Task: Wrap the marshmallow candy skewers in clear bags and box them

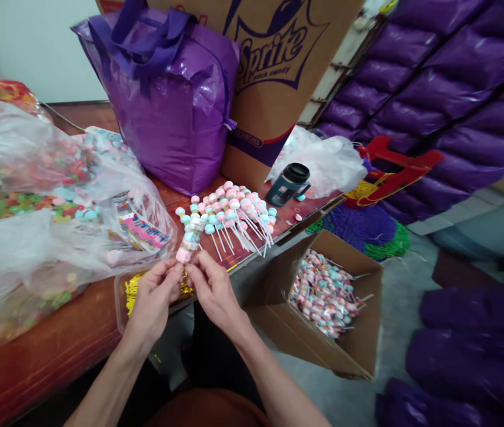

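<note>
A wrapped candy stick [190,238] with pink, blue and white pieces points away from me, upper end leaning right. My left hand [156,296] pinches its near end from the left. From the right, my right hand [213,289] pinches at the same spot, fingertips close to the left ones. Whatever small tie may be between the fingers is hidden. Below the fingers sits a clear plastic tub [121,302] holding yellow twist ties [133,290]. Just beyond lies a pile of unwrapped candy sticks [234,204], their white sticks toward me.
Clear bags of candies [56,237] cover the table's left. Behind stand a purple bag [167,112] and a printed carton [274,77]. A dark mug [288,182] is near the table edge. An open box [274,329] of wrapped candy sticks [323,293] is at right; purple bundles [469,344] lie beyond.
</note>
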A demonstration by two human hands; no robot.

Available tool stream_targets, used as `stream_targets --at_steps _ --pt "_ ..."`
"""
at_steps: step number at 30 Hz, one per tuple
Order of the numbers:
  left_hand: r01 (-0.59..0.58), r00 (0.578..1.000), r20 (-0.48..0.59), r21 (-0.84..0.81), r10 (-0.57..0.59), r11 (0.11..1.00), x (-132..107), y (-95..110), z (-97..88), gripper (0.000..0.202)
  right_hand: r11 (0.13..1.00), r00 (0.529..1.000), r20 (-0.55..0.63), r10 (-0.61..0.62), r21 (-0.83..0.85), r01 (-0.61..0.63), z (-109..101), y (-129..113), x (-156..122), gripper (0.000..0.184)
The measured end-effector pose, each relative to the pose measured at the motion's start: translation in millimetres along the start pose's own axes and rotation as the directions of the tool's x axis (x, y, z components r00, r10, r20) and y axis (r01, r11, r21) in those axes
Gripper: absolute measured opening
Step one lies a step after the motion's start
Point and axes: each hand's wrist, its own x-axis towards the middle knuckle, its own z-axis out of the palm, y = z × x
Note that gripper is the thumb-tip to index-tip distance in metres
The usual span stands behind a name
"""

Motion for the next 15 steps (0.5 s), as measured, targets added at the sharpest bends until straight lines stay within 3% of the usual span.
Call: stream_targets --at_steps 3,7,11,15 --pt "0.189 0.982 0.037 -0.188 -0.186 0.964 8.3 6.6 2.7 0.039 0.941 0.96 -0.082 -0.267 -0.236 0.241 -1.4 3.7 -0.3 0.028" --pt "0.305 0.952 0.073 -0.272 -0.296 0.913 7.1 10.4 5.0 0.041 0.757 0.871 -0.021 -0.491 -0.504 0.415 -2.8 11.0 3.5 0.028" --pt "0.312 0.95 0.101 -0.316 -0.295 0.896 -1.0 10.0 9.5 0.036 0.725 0.838 -0.045 -0.544 -0.528 0.443 3.0 9.1 6.3 0.024" --pt "0.261 0.964 0.12 -0.277 -0.236 0.925 -0.2 12.8 15.7 0.033 0.853 0.867 -0.223 -0.445 -0.4 0.335 10.1 -1.0 2.1 0.021"
